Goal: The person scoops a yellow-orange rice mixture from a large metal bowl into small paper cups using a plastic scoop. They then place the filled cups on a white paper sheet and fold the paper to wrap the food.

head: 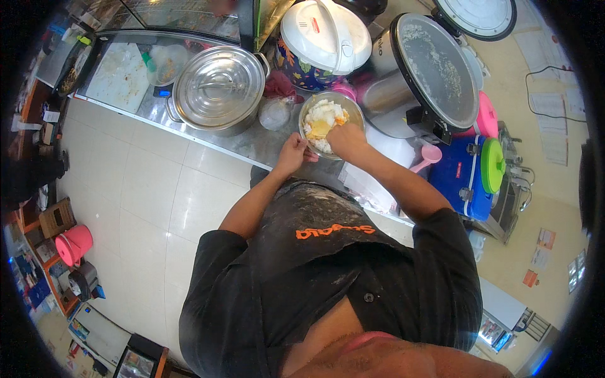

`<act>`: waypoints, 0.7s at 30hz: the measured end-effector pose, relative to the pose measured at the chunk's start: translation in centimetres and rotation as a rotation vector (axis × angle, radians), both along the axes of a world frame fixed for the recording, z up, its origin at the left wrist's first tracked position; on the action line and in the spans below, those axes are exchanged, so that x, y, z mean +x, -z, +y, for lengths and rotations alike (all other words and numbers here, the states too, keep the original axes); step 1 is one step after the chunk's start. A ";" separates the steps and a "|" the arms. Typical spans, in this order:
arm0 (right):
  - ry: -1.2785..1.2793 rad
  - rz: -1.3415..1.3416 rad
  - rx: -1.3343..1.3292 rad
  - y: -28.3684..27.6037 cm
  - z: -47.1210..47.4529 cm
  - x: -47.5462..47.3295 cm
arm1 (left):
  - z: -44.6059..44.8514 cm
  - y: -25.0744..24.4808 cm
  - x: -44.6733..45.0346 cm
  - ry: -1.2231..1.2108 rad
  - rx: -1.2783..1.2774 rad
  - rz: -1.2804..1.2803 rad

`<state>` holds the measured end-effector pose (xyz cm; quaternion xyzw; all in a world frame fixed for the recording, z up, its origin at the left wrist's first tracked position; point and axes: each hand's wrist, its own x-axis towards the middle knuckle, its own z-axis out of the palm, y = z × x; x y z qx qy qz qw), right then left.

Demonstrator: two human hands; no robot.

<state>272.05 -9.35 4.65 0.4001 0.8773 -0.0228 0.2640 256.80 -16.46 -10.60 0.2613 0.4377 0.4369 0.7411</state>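
A metal bowl (358,106) stands on the counter in front of me, with white rice (326,109) and some orange-yellow food in it. My left hand (294,153) grips the near left side of its rim between thumb and fingers. Over the bowl's right side, my right hand (347,139) is closed in a fist, its fingertips low among the rice. A yellowish, rounded spoon (321,128) lies against the rice by that fist. Its handle is hidden, seemingly inside my right hand.
A lidded steel pot (218,87) and a knotted clear plastic bag (275,113) stand left of the bowl. Behind are a patterned rice container (302,71) and an open rice cooker (437,71). To the right are a pink scoop (429,155), white paper sheets (373,177) and a blue cooler box (456,177).
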 end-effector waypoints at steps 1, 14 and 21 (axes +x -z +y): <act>-0.010 -0.024 -0.010 0.3 0.2 0.1 | 0.1 -0.1 0.0 0.003 0.004 0.011; 0.114 -0.107 -0.096 -6.5 1.7 0.4 | -0.3 0.8 -0.2 -0.014 -0.034 -0.029; 0.217 -0.064 -0.149 -3.0 -1.6 -0.7 | 0.1 0.6 -0.1 0.074 -0.029 -0.018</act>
